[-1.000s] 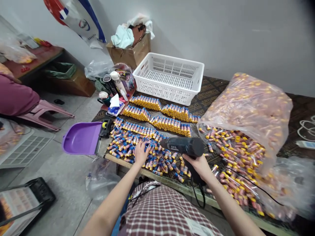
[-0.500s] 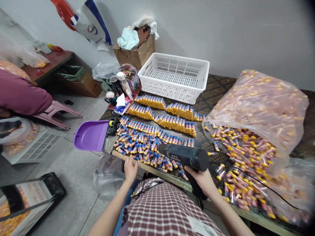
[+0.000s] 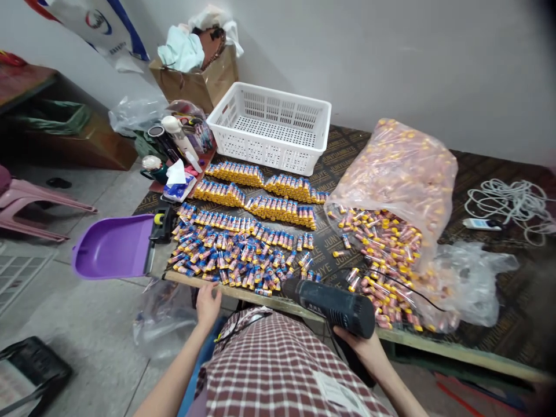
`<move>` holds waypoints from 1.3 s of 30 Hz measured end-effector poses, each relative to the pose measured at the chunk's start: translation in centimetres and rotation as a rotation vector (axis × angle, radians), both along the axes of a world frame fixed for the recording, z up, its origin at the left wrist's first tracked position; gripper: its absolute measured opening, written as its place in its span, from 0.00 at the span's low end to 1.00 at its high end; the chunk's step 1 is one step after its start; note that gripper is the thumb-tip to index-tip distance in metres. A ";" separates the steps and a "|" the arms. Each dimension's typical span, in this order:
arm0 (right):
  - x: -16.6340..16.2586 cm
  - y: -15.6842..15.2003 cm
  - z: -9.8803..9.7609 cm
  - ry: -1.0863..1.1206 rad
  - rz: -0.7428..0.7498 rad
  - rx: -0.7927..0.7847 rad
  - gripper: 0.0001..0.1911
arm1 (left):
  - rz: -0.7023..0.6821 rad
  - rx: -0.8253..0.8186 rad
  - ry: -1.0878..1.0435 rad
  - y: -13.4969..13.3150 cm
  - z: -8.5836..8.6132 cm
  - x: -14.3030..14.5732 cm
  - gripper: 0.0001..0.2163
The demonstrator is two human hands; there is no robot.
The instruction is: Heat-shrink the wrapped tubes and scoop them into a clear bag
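Evidently, a black heat gun [image 3: 334,305] was gripped in the right hand [image 3: 364,347], whose fingers were closed round a handle mostly hidden beneath the barrel. The gun was held level just off the near edge of the worktop [image 3: 469,353], its nozzle turned leftwards toward the loose blue-labelled tubes [image 3: 234,262] spread along that edge. The left hand [image 3: 207,302] was open, fingers spread, at the near edge just below those tubes; whether the wood was touched could not be told. Behind the loose spread, tidier rows of yellow-capped tubes [image 3: 260,200] were laid toward the far left corner, in front of a white basket [image 3: 269,124], and a large clear bag [image 3: 397,171] of further tubes was spilled open near the middle. A purple scoop [image 3: 110,253] was perched off the left edge. The work was judged to be at a pause between passes, since the gun was held clear of the tubes rather than over them. A further pass would call for the nozzle to be brought low over the loose tubes, the left hand kept out of the hot air, and the black cord [image 3: 403,285] kept from dragging through the spill.
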State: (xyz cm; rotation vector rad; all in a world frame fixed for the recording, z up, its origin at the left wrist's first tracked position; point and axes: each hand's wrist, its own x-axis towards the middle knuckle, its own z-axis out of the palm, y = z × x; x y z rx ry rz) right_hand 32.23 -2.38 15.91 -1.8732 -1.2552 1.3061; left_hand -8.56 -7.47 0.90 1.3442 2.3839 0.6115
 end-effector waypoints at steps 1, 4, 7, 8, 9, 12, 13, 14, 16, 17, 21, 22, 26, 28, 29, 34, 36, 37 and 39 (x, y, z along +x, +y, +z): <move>0.4 -0.4 -0.2 0.008 -0.026 -0.009 0.29 | -0.012 0.002 -0.003 0.2 -0.1 0.1 0.13; 1.3 -1.0 -1.0 0.033 -0.129 -0.032 0.27 | -0.040 0.006 -0.008 0.7 -0.1 0.3 0.12; 1.9 -0.6 -1.8 0.096 -0.251 -0.024 0.26 | -0.051 0.004 -0.001 1.0 0.1 0.3 0.12; 2.0 -0.3 -2.1 0.121 -0.291 -0.016 0.26 | -0.053 0.004 0.002 1.0 0.2 0.3 0.12; 2.1 0.0 -2.5 0.142 -0.325 -0.010 0.27 | -0.055 0.005 0.003 1.0 0.3 0.3 0.12; 2.4 1.1 -3.6 0.178 -0.416 0.015 0.28 | -0.050 0.009 0.003 0.6 0.6 0.3 0.11; 2.4 1.4 -4.0 0.188 -0.437 0.023 0.28 | -0.048 0.008 0.000 0.4 0.8 0.3 0.11; 2.5 1.7 -4.2 0.198 -0.452 0.029 0.29 | -0.047 0.007 -0.005 0.3 0.8 0.4 0.11; 2.3 2.1 -4.6 0.216 -0.454 0.031 0.29 | -0.043 0.005 -0.015 -0.1 1.0 0.5 0.11; 2.2 2.3 -4.6 0.223 -0.439 0.028 0.28 | -0.038 0.003 -0.016 -0.2 1.0 0.6 0.11; 1.5 3.1 -4.2 0.228 -0.341 0.037 0.26 | 0.005 -0.010 -0.017 -0.8 1.2 1.3 0.12; 1.4 3.5 -4.2 0.229 -0.314 0.038 0.25 | 0.019 -0.009 -0.019 -1.0 1.2 1.5 0.12; 1.5 6.1 -4.7 0.245 -0.245 0.090 0.26 | 0.072 0.015 -0.025 -2.0 1.5 2.6 0.12; 1.5 8.0 -5.1 0.282 -0.207 0.138 0.28 | 0.099 0.028 -0.029 -2.7 1.8 3.2 0.12; 1.4 9.0 -5.4 0.309 -0.181 0.149 0.28 | 0.118 0.035 -0.028 -3.0 2.0 3.6 0.12; -1.2 13.6 -5.6 0.388 -0.056 0.128 0.27 | 0.210 0.071 -0.010 -5.4 2.7 4.7 0.11; -2.9 14.9 -5.4 0.385 0.002 0.131 0.26 | 0.237 0.079 -0.009 -6.6 2.8 4.6 0.11; -3.9 15.4 -5.4 0.381 0.031 0.140 0.26 | 0.252 0.077 -0.011 -7.1 2.7 4.4 0.11; -5.9 16.4 -5.3 0.378 0.076 0.172 0.26 | 0.282 0.064 -0.020 -7.9 2.5 3.7 0.11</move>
